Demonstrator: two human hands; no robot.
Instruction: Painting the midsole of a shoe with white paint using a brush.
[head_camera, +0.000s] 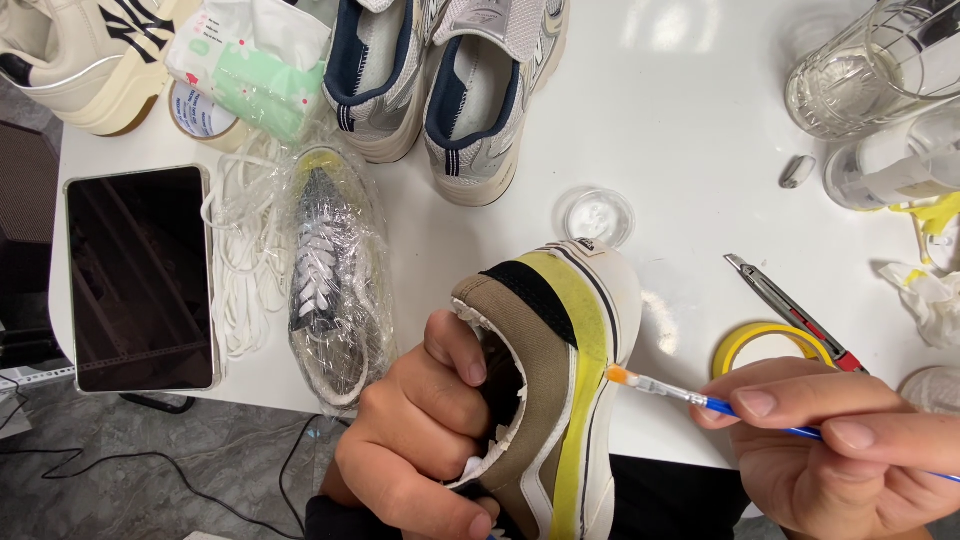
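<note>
My left hand (415, 435) grips an olive and white sneaker (560, 350) by its heel collar, thumb inside the opening. Yellow masking tape runs along the sneaker's side and sole edge. My right hand (835, 445) holds a thin blue-handled paintbrush (690, 397). Its orange bristle tip touches the white sole edge of the sneaker. The shoe is tilted up over the table's front edge.
A plastic-wrapped sneaker (335, 270) and white laces (245, 265) lie at left beside a dark tablet (140, 278). A grey pair of sneakers (450, 80) stands behind. A small clear dish (595, 215), utility knife (790, 312), yellow tape roll (765, 345) and glass jars (865, 75) sit right.
</note>
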